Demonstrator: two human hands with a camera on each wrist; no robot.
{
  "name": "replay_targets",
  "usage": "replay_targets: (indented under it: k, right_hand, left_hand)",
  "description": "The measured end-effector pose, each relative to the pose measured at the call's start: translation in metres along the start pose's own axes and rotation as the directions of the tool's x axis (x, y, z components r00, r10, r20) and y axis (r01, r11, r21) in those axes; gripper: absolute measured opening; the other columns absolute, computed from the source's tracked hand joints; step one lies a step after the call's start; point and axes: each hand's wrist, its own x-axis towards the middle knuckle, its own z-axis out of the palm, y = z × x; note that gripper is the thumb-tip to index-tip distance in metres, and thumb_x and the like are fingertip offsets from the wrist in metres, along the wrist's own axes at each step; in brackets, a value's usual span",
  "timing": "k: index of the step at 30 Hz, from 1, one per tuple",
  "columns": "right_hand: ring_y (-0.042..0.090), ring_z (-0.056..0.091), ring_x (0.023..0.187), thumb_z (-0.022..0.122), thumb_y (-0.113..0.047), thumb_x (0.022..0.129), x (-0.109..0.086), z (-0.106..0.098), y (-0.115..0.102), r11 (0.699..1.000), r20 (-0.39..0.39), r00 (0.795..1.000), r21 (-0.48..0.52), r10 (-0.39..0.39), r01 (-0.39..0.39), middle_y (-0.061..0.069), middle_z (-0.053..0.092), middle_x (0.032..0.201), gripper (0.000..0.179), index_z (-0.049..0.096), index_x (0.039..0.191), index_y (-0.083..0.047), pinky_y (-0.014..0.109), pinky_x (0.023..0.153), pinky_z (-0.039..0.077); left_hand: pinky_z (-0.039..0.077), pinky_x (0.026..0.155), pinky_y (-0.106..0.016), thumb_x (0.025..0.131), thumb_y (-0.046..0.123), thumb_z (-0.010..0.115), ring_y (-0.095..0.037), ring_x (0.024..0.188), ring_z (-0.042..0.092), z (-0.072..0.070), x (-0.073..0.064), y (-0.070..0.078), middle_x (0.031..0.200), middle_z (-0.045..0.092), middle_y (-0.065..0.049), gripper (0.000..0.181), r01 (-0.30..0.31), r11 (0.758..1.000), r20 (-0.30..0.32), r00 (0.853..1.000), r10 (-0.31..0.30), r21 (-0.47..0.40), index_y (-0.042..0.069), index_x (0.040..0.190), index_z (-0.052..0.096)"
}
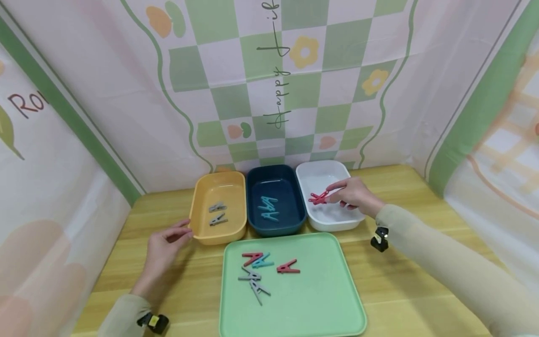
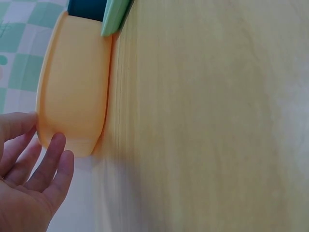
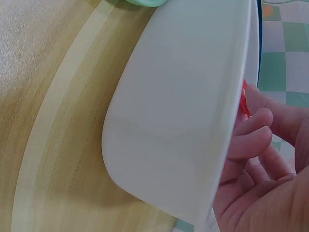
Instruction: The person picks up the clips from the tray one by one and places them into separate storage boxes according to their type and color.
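Note:
My right hand (image 1: 353,194) is over the white bin (image 1: 337,225), its thumb and fingers pinching a red clothespin (image 1: 322,196). Red pieces cross at the fingertips, so a second red clothespin may lie beneath. In the right wrist view, the bin's wall hides most of the red clothespin (image 3: 245,99). At the yellow bin (image 1: 216,177), my left hand (image 1: 164,248) touches the near left rim with loosely extended fingers. Grey clothespins (image 1: 218,219) lie in that bin. Teal clothespins (image 1: 269,208) lie in the dark blue bin (image 1: 275,230) between the two.
A light green tray (image 1: 311,304) lies in front of the bins. On it are red clothespins (image 1: 288,267), a teal clothespin (image 1: 263,260) and grey clothespins (image 1: 258,285), mostly toward its far left. A patterned cloth (image 1: 261,84) hangs behind the bins.

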Motion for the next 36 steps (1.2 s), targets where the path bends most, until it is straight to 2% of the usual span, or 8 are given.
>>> replay_targets:
  k: [5,14,18,22,25,32,36]
  right_hand:
    - [0.016,0.056,0.064,0.080,-0.010,0.091,0.004,0.003,0.003,1.000,-0.009,1.000,-0.009,0.013,-0.013,0.009,0.071,0.090,0.046,0.069,0.135,-0.001,0.024,0.049,0.042]
    - [0.017,0.057,0.066,0.081,-0.012,0.090,0.005,0.002,0.003,0.999,0.008,1.000,-0.045,0.017,-0.017,0.011,0.072,0.093,0.051,0.066,0.137,0.002,0.025,0.051,0.043]
    - [0.018,0.059,0.070,0.080,-0.013,0.091,0.003,-0.002,0.001,0.998,0.001,1.000,-0.058,0.005,-0.005,0.014,0.072,0.102,0.051,0.065,0.138,0.002,0.026,0.053,0.045]
    - [0.019,0.061,0.074,0.078,-0.016,0.094,-0.002,-0.006,-0.002,0.997,-0.019,1.000,-0.068,-0.020,0.019,0.016,0.072,0.113,0.047,0.066,0.136,0.002,0.026,0.054,0.047]
    - [0.020,0.062,0.075,0.078,-0.018,0.095,-0.007,-0.008,-0.005,0.997,-0.028,0.999,-0.064,-0.039,0.037,0.016,0.073,0.115,0.046,0.067,0.135,0.002,0.026,0.054,0.047]
    - [0.019,0.061,0.067,0.081,-0.016,0.093,-0.022,-0.006,-0.012,0.994,-0.061,0.992,-0.027,-0.109,0.107,0.009,0.077,0.097,0.042,0.069,0.129,0.003,0.026,0.050,0.047]
    - [0.019,0.059,0.063,0.080,-0.014,0.093,-0.034,0.000,-0.016,0.988,-0.073,0.985,0.003,-0.154,0.155,0.011,0.078,0.096,0.035,0.072,0.123,0.004,0.027,0.047,0.046]
  left_hand:
    - [0.057,0.085,-0.016,0.094,0.004,0.081,-0.001,0.107,0.069,0.000,0.000,-0.001,0.132,0.071,-0.016,0.014,-0.015,1.000,-0.006,1.000,0.015,0.006,-0.005,0.104,0.079]
    - [0.058,0.084,-0.016,0.094,0.003,0.080,0.002,0.105,0.068,0.000,-0.001,-0.003,0.132,0.071,-0.016,0.013,-0.019,1.000,-0.005,1.000,0.019,0.002,-0.006,0.103,0.079]
    - [0.057,0.086,-0.016,0.094,0.004,0.081,-0.002,0.109,0.068,0.000,0.000,-0.002,0.133,0.070,-0.015,0.014,-0.009,1.000,-0.005,1.000,0.009,0.008,-0.006,0.104,0.079]
    - [0.056,0.088,-0.016,0.095,0.005,0.080,-0.019,0.120,0.068,0.000,0.000,-0.001,0.134,0.070,-0.014,0.015,0.011,1.000,0.002,1.000,-0.011,0.006,-0.005,0.106,0.079]
    - [0.056,0.089,-0.016,0.095,0.005,0.080,-0.029,0.125,0.065,0.000,0.000,0.000,0.135,0.069,-0.015,0.016,0.018,1.000,0.009,1.000,-0.018,-0.002,-0.006,0.106,0.078]
    - [0.057,0.087,-0.016,0.095,0.005,0.080,-0.019,0.118,0.069,0.000,0.000,-0.002,0.134,0.070,-0.015,0.015,-0.002,1.000,0.001,1.000,0.002,-0.006,-0.006,0.105,0.078]
    - [0.057,0.087,-0.016,0.095,0.005,0.080,-0.024,0.121,0.068,0.000,0.001,-0.003,0.134,0.070,-0.015,0.015,-0.003,1.000,0.003,1.000,0.003,-0.004,-0.006,0.105,0.078]
